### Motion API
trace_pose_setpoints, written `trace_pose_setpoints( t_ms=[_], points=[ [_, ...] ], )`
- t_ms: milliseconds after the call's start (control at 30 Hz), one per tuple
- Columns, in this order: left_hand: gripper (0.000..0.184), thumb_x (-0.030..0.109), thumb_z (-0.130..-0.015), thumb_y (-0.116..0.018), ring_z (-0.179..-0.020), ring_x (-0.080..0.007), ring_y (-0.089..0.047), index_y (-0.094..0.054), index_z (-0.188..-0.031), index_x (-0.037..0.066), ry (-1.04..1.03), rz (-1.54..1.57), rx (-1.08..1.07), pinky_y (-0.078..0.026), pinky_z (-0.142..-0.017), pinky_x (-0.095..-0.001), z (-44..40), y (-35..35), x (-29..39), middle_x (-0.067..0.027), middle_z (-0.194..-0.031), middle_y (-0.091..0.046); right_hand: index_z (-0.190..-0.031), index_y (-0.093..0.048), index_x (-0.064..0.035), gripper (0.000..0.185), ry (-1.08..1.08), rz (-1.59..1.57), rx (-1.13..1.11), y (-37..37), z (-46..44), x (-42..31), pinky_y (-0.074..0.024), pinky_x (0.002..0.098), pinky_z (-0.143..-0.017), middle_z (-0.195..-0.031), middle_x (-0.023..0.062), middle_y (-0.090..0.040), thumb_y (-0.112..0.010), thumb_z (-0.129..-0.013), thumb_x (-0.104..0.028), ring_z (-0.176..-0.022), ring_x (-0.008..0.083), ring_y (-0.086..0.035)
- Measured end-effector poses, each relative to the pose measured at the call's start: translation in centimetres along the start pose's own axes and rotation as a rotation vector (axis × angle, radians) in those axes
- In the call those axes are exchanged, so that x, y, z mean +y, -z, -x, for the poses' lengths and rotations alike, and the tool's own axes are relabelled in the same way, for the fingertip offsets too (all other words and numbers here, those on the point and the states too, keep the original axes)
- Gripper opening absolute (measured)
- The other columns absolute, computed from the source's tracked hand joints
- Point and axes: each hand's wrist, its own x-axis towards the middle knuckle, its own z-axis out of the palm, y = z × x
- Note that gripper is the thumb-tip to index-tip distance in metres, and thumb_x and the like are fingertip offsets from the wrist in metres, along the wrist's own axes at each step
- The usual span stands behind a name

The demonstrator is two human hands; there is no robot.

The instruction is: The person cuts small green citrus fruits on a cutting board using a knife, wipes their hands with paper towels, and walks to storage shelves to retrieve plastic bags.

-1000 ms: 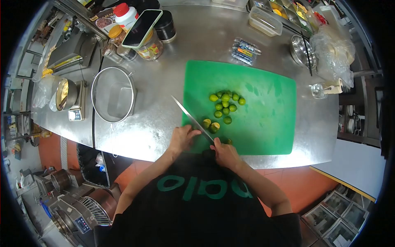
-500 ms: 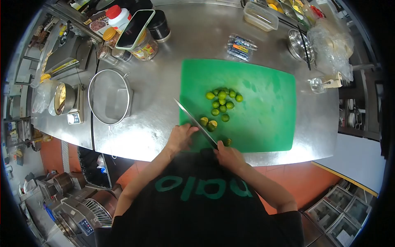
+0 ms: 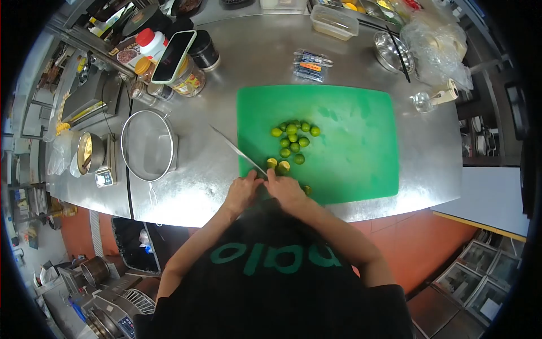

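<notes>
My right hand (image 3: 285,190) is closed around the handle of a kitchen knife (image 3: 236,148), whose blade points up and left beyond the board's left edge. Close beside it, my left hand (image 3: 241,192) has its fingers bent together at the lower left corner of the green cutting board (image 3: 350,147); whatever they hold is hidden. Two cut lime pieces (image 3: 284,167) lie just above my right hand, yellow flesh showing. Several whole limes (image 3: 292,137) are clustered farther up the board. Another lime piece (image 3: 307,190) sits partly hidden right of my right hand.
On the left stand a wire strainer (image 3: 149,144) over a clear container and a scale (image 3: 105,176) with a metal pot. Jars and a propped phone (image 3: 174,56) are at the back left. Packaged pens (image 3: 311,66) lie behind the board; a metal bowl (image 3: 389,53) holds chopsticks at right.
My right hand and the knife have moved left, close to my left hand, and the blade now reaches past the board. The whole view has shifted slightly. The limes appear unmoved on the board.
</notes>
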Motion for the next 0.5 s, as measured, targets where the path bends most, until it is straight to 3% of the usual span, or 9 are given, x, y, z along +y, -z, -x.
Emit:
trace_pose_setpoints(
  t_ms=[67,200,267,367,433,500],
  points=[
    [0.017,0.021,-0.085,-0.054,-0.072,-0.0413,-0.058,-0.052,-0.091,0.005,0.227,-0.022,-0.024,-0.046,-0.062,-0.0497,-0.5,0.8,2.0,-0.0193,-0.070,-0.058,-0.096,-0.037,-0.0009,0.023,-0.064,0.044,-0.053,1.4,-0.4,-0.5,-0.0442,0.0495,-0.056,-0.066,0.0203,-0.058,-0.046,-0.091,-0.022,-0.065,0.0392,-0.058],
    [0.022,0.028,-0.084,-0.055,-0.068,-0.0360,-0.060,-0.053,-0.083,0.006,0.226,-0.165,0.019,-0.046,-0.057,-0.0478,-1.6,0.4,2.1,-0.0157,-0.068,-0.061,-0.100,-0.039,-0.0036,0.022,-0.171,-0.199,0.145,7.9,2.0,-2.3,-0.0417,0.0483,-0.051,-0.061,0.0200,-0.055,-0.050,-0.090,-0.019,-0.059,0.0409,-0.056],
    [0.026,0.032,-0.080,-0.061,-0.068,-0.0345,-0.060,-0.055,-0.084,0.007,0.019,-0.292,-0.004,-0.046,-0.058,-0.0455,-2.1,0.5,0.4,-0.0136,-0.071,-0.062,-0.102,-0.041,-0.0012,0.023,-0.216,-0.367,0.320,10.1,3.6,-2.7,-0.0397,0.0485,-0.049,-0.061,0.0217,-0.055,-0.050,-0.090,-0.020,-0.059,0.0430,-0.055],
    [0.029,0.033,-0.074,-0.067,-0.065,-0.0330,-0.060,-0.056,-0.083,0.007,0.059,-0.273,0.028,-0.047,-0.059,-0.0422,-5.4,4.5,2.5,-0.0110,-0.070,-0.062,-0.100,-0.041,-0.0010,0.018,-0.311,-0.436,0.417,11.4,5.6,-1.9,-0.0379,0.0447,-0.047,-0.058,0.0205,-0.052,-0.050,-0.091,-0.015,-0.052,0.0402,-0.053],
    [0.030,0.029,-0.068,-0.072,-0.071,-0.0302,-0.059,-0.058,-0.084,0.008,0.110,-0.039,0.238,-0.048,-0.063,-0.0403,-8.9,5.4,5.6,-0.0099,-0.076,-0.061,-0.099,-0.042,-0.0010,0.017,-0.340,-0.466,0.436,11.8,6.4,-1.9,-0.0376,0.0424,-0.046,-0.057,0.0195,-0.051,-0.049,-0.091,-0.015,-0.050,0.0382,-0.051],
    [0.029,0.022,-0.067,-0.073,-0.079,-0.0279,-0.059,-0.060,-0.089,0.008,-0.152,-0.090,0.384,-0.048,-0.066,-0.0389,-11.6,3.9,7.0,-0.0095,-0.083,-0.061,-0.097,-0.043,-0.0010,0.016,-0.365,-0.498,0.452,11.6,6.8,-2.1,-0.0373,0.0402,-0.045,-0.056,0.0184,-0.050,-0.049,-0.091,-0.015,-0.047,0.0362,-0.050]
  ],
)
